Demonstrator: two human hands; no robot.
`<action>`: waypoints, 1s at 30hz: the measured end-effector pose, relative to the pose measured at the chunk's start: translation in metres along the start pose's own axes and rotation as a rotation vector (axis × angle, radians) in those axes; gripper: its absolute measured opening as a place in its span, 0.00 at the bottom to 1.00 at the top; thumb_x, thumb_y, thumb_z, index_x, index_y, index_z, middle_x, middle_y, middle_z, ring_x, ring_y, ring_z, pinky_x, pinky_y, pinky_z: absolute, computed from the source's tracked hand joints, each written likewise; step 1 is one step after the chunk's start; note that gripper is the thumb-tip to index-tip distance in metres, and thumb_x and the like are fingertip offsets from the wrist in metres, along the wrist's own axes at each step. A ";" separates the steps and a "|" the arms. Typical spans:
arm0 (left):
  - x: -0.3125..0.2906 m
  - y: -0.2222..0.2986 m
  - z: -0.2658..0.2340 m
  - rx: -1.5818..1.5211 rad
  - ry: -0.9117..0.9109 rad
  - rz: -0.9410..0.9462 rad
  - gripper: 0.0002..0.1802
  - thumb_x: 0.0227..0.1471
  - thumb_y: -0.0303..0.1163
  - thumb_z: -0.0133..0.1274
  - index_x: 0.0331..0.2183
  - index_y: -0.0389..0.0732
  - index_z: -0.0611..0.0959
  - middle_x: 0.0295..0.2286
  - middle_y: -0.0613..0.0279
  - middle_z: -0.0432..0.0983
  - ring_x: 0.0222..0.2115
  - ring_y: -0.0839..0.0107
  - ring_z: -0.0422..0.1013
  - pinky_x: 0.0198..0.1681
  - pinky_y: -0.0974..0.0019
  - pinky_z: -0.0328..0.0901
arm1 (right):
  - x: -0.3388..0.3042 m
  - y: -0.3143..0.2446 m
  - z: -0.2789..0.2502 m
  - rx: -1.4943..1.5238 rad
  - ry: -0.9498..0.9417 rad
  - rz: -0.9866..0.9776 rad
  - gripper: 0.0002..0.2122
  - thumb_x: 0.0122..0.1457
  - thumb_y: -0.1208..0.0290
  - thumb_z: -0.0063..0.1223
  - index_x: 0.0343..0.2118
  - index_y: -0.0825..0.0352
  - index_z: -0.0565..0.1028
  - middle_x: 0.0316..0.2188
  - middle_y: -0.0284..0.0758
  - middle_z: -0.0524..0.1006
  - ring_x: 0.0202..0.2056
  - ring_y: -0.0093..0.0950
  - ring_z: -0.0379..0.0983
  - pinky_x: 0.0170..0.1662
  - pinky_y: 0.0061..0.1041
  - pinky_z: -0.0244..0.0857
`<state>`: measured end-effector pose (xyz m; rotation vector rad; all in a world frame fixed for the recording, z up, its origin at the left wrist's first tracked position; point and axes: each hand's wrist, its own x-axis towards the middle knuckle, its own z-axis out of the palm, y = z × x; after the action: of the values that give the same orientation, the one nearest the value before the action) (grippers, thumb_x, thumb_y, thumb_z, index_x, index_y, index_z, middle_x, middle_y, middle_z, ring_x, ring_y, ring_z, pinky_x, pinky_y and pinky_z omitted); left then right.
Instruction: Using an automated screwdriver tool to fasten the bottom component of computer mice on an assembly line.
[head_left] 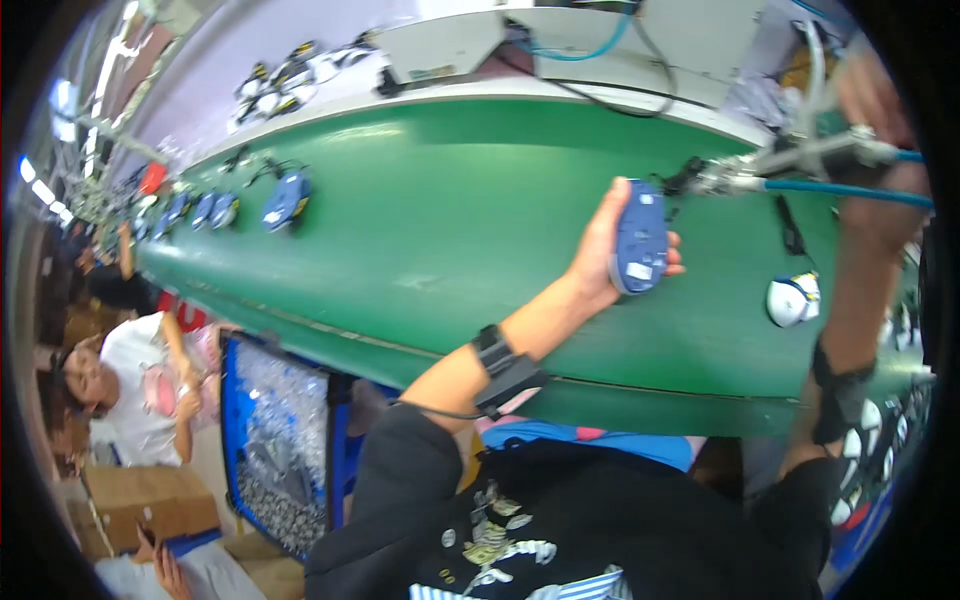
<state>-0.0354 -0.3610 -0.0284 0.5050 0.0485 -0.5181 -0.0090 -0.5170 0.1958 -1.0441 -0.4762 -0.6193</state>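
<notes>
My left hand (600, 245) is wrapped round a blue oval device (640, 235), held up above the green belt with its flat, screw-holed underside and small white labels showing. A dark cord end lies by its top. At the upper right, my right hand (870, 95) is raised and smeared by motion, so its grip is unclear. Close to that hand is a metal air-tool assembly (740, 175) with blue hoses; its tip points toward the blue device. Below it, a white and blue device (793, 299) with a black cord lies on the belt.
The green conveyor belt (430, 220) runs across. Several blue devices (288, 200) stand along its far left. White devices (285, 85) lie on the back ledge. A blue bin (275, 430) of small parts stands left, near a seated person (140, 385). More white parts (870, 440) sit at right.
</notes>
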 end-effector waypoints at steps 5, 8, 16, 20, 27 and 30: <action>-0.013 0.011 -0.006 0.071 -0.011 0.033 0.36 0.57 0.63 0.36 0.43 0.36 0.72 0.30 0.47 0.75 0.29 0.58 0.76 0.36 0.54 0.75 | -0.005 0.032 -0.002 -0.004 -0.033 -0.026 0.04 0.63 0.69 0.47 0.32 0.60 0.69 0.09 0.19 0.57 0.09 0.12 0.52 0.11 0.14 0.50; -0.014 0.013 -0.004 0.112 -0.014 0.038 0.36 0.57 0.62 0.36 0.43 0.35 0.72 0.30 0.48 0.75 0.28 0.59 0.76 0.35 0.56 0.75 | -0.028 0.021 0.045 -0.094 -0.074 -0.032 0.04 0.62 0.69 0.49 0.32 0.62 0.70 0.10 0.19 0.58 0.10 0.12 0.53 0.12 0.13 0.51; -0.010 0.011 0.006 0.085 -0.027 0.032 0.35 0.57 0.63 0.35 0.41 0.36 0.71 0.28 0.48 0.74 0.26 0.61 0.76 0.31 0.59 0.75 | -0.027 0.028 0.040 0.011 -0.202 0.047 0.05 0.61 0.69 0.50 0.35 0.63 0.69 0.10 0.20 0.58 0.10 0.12 0.53 0.12 0.13 0.52; -0.012 0.011 0.005 0.076 -0.021 0.027 0.35 0.57 0.63 0.36 0.42 0.36 0.71 0.29 0.47 0.74 0.26 0.60 0.76 0.30 0.59 0.75 | -0.024 0.036 0.035 0.021 -0.208 -0.072 0.05 0.61 0.68 0.50 0.34 0.63 0.69 0.10 0.20 0.58 0.09 0.12 0.53 0.12 0.13 0.52; -0.012 0.011 0.005 0.067 -0.058 0.013 0.35 0.57 0.63 0.36 0.42 0.36 0.71 0.29 0.47 0.74 0.26 0.60 0.76 0.31 0.59 0.75 | -0.024 0.025 0.037 0.096 -0.161 0.063 0.05 0.60 0.67 0.51 0.32 0.63 0.71 0.10 0.19 0.58 0.10 0.11 0.54 0.12 0.13 0.52; -0.014 0.013 0.008 0.075 -0.059 0.024 0.35 0.57 0.63 0.36 0.42 0.36 0.71 0.29 0.47 0.74 0.26 0.61 0.76 0.30 0.59 0.75 | -0.020 0.032 0.029 -0.015 -0.293 -0.186 0.05 0.60 0.67 0.51 0.33 0.63 0.71 0.10 0.19 0.58 0.10 0.11 0.54 0.13 0.13 0.53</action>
<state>-0.0420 -0.3487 -0.0134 0.5626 -0.0335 -0.5128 -0.0047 -0.4750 0.1750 -1.1181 -0.8325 -0.6371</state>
